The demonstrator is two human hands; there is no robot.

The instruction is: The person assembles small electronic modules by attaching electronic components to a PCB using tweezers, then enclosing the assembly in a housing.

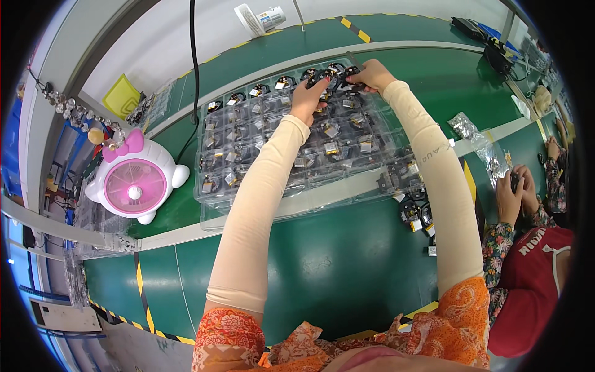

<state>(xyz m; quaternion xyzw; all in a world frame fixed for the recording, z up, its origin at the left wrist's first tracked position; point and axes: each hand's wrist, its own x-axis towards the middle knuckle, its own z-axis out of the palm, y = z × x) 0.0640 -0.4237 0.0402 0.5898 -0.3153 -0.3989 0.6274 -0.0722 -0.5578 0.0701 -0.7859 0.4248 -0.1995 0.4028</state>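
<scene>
Both my hands reach to the far edge of a stack of clear plastic trays (297, 180), whose pockets hold small black round parts with silver-and-yellow blocks. My left hand (307, 102) is closed on a black round part (333, 82) over the far row. To its right, my right hand (374, 77) pinches another black round part (351, 72). A thin grey strip (354, 60) sticks up beside those fingers; what it belongs to I cannot make out. Several loose black parts (410, 211) lie by the trays' near right corner, partly behind my right forearm.
A pink-and-white fan (135, 180) stands left of the trays on the green bench, and a black cable (193, 74) hangs behind it. At the right, a co-worker's hands (517, 192) hold a small dark thing near clear plastic bags (477, 139). A white fan (251, 22) is at the back.
</scene>
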